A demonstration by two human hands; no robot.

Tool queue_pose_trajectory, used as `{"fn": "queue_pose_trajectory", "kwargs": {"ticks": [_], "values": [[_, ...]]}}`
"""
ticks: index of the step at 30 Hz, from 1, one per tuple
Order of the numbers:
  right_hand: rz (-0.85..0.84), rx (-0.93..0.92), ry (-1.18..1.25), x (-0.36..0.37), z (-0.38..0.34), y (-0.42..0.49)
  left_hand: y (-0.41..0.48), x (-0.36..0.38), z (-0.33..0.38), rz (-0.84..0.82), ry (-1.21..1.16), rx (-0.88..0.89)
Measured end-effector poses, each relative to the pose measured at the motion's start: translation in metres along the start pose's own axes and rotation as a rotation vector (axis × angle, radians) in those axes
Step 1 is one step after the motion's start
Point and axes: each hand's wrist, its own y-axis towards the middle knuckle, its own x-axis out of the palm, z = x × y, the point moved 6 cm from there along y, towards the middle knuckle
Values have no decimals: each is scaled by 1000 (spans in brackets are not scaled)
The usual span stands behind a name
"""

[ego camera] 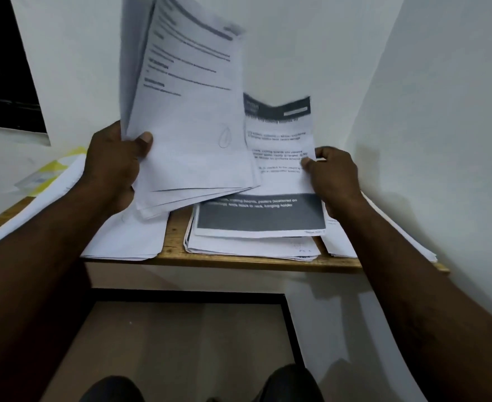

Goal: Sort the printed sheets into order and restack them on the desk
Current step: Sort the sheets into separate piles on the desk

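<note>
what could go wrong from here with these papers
The bundle in the left hand is fanned out at the bottom and gripped at one side; sheets could slip and lose order. The right hand pinches the single sheet by its edge, so it might crease. The left pile hangs over the desk front and could slide off if bumped.

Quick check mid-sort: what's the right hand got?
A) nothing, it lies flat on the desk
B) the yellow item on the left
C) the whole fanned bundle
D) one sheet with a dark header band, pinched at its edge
D: the right hand pinches the dark-header sheet at its right edge, while the left hand holds the fanned bundle.
</note>
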Motion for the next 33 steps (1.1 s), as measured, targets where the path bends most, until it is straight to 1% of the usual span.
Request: {"fn": "queue_pose_trajectory", "kwargs": {"ticks": [1,3,6,8,12,14,20,22,27,33], "values": [[18,8,-100,-4,9,2,1,-4,-2,30,1,-10],[30,16,-185,-12,22,1,3,-14,-5,80,0,-25],[-23,32,-141,-13,37,1,7,-27,-10,149,-21,-48],[-68,70,-122,-8,43,0,11,-32,-10,159,-29,-57],[-158,86,-169,9,48,-5,17,-34,-17,125,-38,-55],[-173,102,-198,17,47,-9,17,-29,-19,94,-28,-60],[-146,120,-275,24,48,-16,18,-30,-20,60,0,-49],[-130,127,-293,24,49,-17,19,-32,-20,52,-28,-39],[-120,124,-292,26,52,-18,20,-32,-24,66,-58,-45],[-114,128,-287,27,51,-18,19,-34,-25,46,-26,-37]]}}
